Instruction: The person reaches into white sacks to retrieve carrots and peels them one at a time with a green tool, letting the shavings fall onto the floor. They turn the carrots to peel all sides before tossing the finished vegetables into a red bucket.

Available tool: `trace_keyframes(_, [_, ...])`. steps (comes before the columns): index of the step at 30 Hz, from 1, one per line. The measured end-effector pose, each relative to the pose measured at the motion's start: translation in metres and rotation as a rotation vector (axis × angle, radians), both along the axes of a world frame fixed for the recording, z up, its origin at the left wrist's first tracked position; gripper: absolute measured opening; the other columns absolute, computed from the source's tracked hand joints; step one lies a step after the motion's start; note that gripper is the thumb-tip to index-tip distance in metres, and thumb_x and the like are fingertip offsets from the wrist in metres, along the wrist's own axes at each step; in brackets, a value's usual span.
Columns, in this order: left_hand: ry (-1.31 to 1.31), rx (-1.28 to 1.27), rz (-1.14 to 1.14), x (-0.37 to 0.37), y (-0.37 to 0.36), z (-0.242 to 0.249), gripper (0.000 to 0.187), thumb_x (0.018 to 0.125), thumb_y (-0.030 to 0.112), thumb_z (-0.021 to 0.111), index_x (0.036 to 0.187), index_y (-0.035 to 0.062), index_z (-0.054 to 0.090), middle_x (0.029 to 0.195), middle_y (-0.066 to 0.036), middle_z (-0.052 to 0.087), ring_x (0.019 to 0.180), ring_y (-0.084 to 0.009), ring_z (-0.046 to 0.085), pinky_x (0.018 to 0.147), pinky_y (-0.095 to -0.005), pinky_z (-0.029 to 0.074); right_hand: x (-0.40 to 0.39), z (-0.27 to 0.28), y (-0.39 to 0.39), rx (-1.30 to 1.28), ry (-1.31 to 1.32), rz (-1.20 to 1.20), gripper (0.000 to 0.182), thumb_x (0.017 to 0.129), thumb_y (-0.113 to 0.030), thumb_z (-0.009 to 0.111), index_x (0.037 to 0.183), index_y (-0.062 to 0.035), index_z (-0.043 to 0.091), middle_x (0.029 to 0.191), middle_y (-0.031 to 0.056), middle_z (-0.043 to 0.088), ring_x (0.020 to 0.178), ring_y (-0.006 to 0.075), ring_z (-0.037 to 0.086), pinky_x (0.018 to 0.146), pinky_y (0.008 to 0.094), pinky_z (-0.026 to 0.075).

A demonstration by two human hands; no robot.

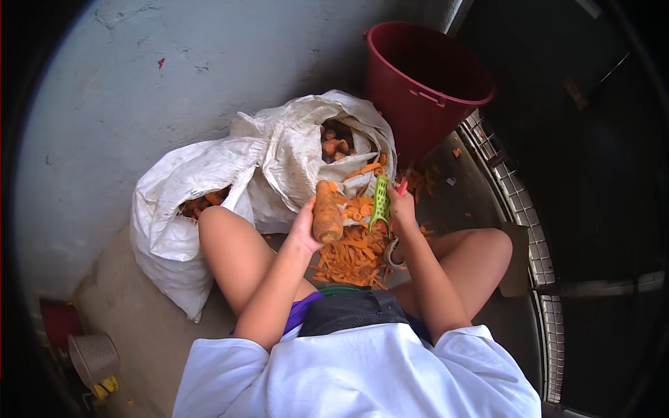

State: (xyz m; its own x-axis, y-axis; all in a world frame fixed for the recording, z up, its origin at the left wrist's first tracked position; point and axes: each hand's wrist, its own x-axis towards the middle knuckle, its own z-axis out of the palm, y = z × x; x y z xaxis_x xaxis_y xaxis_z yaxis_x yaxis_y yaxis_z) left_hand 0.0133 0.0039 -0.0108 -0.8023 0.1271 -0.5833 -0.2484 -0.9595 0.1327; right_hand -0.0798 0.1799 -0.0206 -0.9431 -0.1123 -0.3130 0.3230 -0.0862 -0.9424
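Observation:
A large orange carrot [327,212] stands nearly upright in my left hand [304,226], its skin brownish in patches. My right hand [402,206] is closed around a green peeler [380,203] and a red-handled tool [402,187], perhaps a knife. The peeler is a little to the right of the carrot, apart from it. Between my legs lies a heap of orange peelings [352,259], with round cut pieces [359,207] above it.
Two white sacks, one at the left [174,230] and one in the middle [286,150], hold more carrots. Behind them stands a tall red bucket [428,97]. A perforated basket [94,359] sits at the lower left. A tiled edge [519,202] runs along the right.

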Motion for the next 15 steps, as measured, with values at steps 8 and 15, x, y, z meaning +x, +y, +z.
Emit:
trace_keyframes(8, [0.099,-0.039,-0.215,0.003,0.026,0.009,0.043,0.089,0.039,0.023,0.11,0.0077,0.045,0.097,-0.01,0.055,0.082,-0.0243,0.057,0.069,-0.0389,0.049,0.031,0.061,-0.045,-0.22,0.019,-0.064,0.016,0.086,-0.018,0.048,0.078,-0.0041,0.051,0.06,-0.0009,0.05,0.049,0.0077,0.046,0.046,0.0226,0.038])
trace_keyframes(15, [0.194,0.036,-0.153,0.007,0.025,-0.005,0.041,0.09,0.036,0.023,0.11,0.0087,0.045,0.098,-0.009,0.056,0.086,-0.0213,0.056,0.074,-0.0362,0.047,0.054,0.076,-0.065,0.106,0.318,0.062,0.019,0.086,-0.018,0.046,0.077,-0.0026,0.052,0.062,-0.0018,0.049,0.056,0.0047,0.042,0.051,0.0213,0.036])
